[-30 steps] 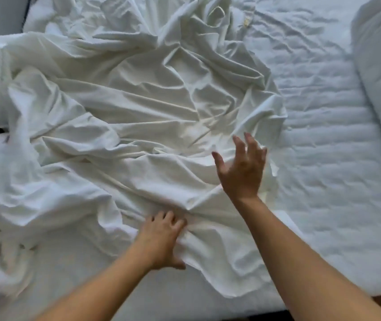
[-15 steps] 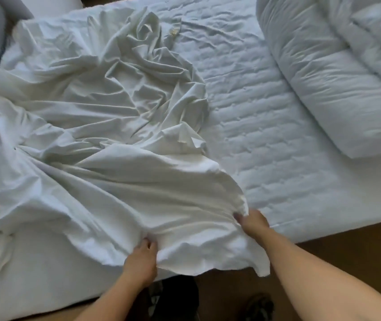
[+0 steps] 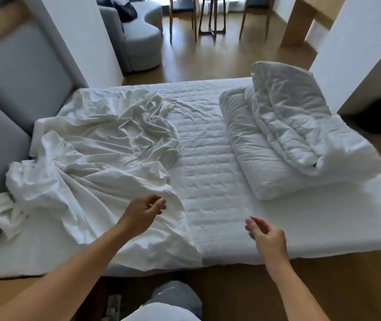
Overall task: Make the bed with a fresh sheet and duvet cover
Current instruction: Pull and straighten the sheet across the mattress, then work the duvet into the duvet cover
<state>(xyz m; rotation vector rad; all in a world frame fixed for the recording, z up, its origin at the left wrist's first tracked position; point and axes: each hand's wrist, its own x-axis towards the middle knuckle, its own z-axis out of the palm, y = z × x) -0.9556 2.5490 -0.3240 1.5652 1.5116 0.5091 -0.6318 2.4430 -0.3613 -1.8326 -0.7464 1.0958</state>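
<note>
At nine o'clock the grey padded headboard (image 3: pixel 22 72) is seen, with the bed (image 3: pixel 210 181) set against it; from there toward the middle, a white sheet (image 3: pixel 96 154) is heaped in crumpled folds over the headboard half only, one flap of it draped over the near edge toward six o'clock; it is judged to be the fresh sheet, though a duvet cover cannot be ruled out; just beside its loose fold, at about seven o'clock from the middle of the bed, the left hand (image 3: pixel 143 210) is held above the cloth with fingers loosely curled and nothing gripped; the quilted top of the bed is left bare through the centre; at about five o'clock the right hand (image 3: pixel 267 235) is raised over that bare part, likewise loosely curled and empty; at two o'clock the folded duvet (image 3: pixel 300 140) is piled on the foot end, uncovered and well apart from the sheet; the step in hand is judged to be the spreading of the sheet, with little of the task done; for the next move a free edge or corner must be found and gripped with both hands, then drawn toward three o'clock across the bare quilting; the duvet would likely have to be lifted off first, or the cloth will be stopped against it.
</note>
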